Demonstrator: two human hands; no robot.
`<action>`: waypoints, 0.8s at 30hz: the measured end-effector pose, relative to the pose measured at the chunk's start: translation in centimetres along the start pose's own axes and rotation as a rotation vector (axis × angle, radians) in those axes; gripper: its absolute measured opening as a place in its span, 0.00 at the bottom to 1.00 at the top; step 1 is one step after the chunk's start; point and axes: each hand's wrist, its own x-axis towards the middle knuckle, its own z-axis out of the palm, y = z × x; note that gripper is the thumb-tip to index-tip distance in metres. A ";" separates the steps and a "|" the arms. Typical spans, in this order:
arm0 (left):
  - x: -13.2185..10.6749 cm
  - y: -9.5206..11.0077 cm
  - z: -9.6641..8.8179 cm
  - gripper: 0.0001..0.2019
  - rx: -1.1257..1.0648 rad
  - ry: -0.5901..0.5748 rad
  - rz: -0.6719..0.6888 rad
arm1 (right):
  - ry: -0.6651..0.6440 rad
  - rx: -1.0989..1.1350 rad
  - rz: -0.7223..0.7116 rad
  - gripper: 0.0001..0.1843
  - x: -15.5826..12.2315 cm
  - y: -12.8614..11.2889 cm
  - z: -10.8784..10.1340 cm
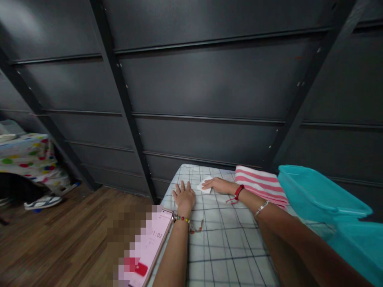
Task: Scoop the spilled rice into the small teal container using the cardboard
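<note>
My left hand (184,197) lies flat on the checked tablecloth (221,247), fingers spread, with nothing in it. Just to its right, my right hand (220,186) presses a small white tissue (205,187) against the cloth, its fingers over the tissue's right part. The exact kind of the white piece is hard to tell. Beyond my right wrist is a folded pink-and-white striped towel (259,183). A phone with a pink screen (154,235) lies at the left table edge beside my left forearm, partly blurred out by large pixels.
Two turquoise plastic baskets (320,191) stand at the right side of the table. A dark panelled metal wall (206,87) rises behind the far edge. Wooden floor (89,227) lies to the left, with a person's shoe (43,202) near a table with a dotted cloth (30,155).
</note>
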 end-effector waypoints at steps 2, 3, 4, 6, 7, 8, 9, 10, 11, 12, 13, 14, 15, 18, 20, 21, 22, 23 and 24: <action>-0.1 0.0 0.0 0.26 -0.003 0.001 0.001 | -0.046 0.014 0.008 0.33 -2.3 0.3 -0.9; -0.1 0.0 0.0 0.26 -0.003 0.002 0.002 | -0.066 0.020 0.016 0.33 -3.5 0.4 -1.4; -0.2 -0.1 0.0 0.26 -0.003 0.003 0.003 | -0.083 0.024 0.025 0.32 -4.5 0.5 -1.9; -0.3 -0.1 0.0 0.26 -0.001 0.003 0.004 | -0.114 0.029 0.043 0.31 -6.4 0.7 -2.8; -0.3 -0.1 0.0 0.26 0.000 0.004 0.004 | -0.126 0.029 0.053 0.29 -7.0 0.8 -3.1; -0.3 -0.1 0.0 0.26 0.001 0.005 0.005 | -0.133 0.027 0.064 0.28 -7.3 0.9 -3.5; -0.4 -0.1 0.0 0.26 0.002 0.006 0.006 | -0.132 0.023 0.077 0.27 -7.4 1.0 -3.8; -0.4 -0.1 -0.1 0.26 0.003 0.007 0.007 | -0.119 0.017 0.091 0.26 -7.1 1.1 -4.0; -0.4 0.0 -0.1 0.26 0.003 0.008 0.009 | -0.094 0.008 0.103 0.27 -6.5 1.2 -4.2; -0.3 0.0 -0.1 0.26 0.003 0.009 0.009 | -0.060 -0.001 0.113 0.28 -5.6 1.2 -4.2; -0.3 0.0 -0.1 0.26 0.003 0.008 0.011 | -0.021 -0.010 0.118 0.29 -4.5 1.1 -4.2; -0.3 -0.1 -0.1 0.26 0.003 0.006 0.013 | 0.017 -0.017 0.119 0.30 -3.1 1.0 -4.0; -0.3 -0.1 -0.1 0.26 0.004 0.005 0.016 | 0.047 -0.021 0.113 0.32 -1.6 0.8 -3.8; -0.3 -0.2 -0.1 0.27 0.011 0.004 0.023 | 0.057 -0.018 0.072 0.31 2.4 -0.1 -2.3; -0.3 -0.2 -0.1 0.26 0.016 0.010 0.022 | 0.026 -0.012 0.042 0.30 3.9 -0.6 -1.2; -0.3 -0.2 -0.1 0.26 0.019 0.015 0.021 | 0.010 -0.010 0.029 0.30 4.2 -0.7 -0.7; -0.2 -0.2 -0.1 0.26 0.020 0.019 0.020 | -0.001 -0.009 0.019 0.30 4.1 -0.7 -0.4; -0.2 -0.2 0.0 0.26 0.020 0.024 0.020 | -0.010 -0.009 0.012 0.32 3.7 -0.6 -0.3; -0.2 -0.2 0.0 0.26 0.018 0.026 0.019 | -0.018 -0.009 0.009 0.33 2.9 -0.4 -0.3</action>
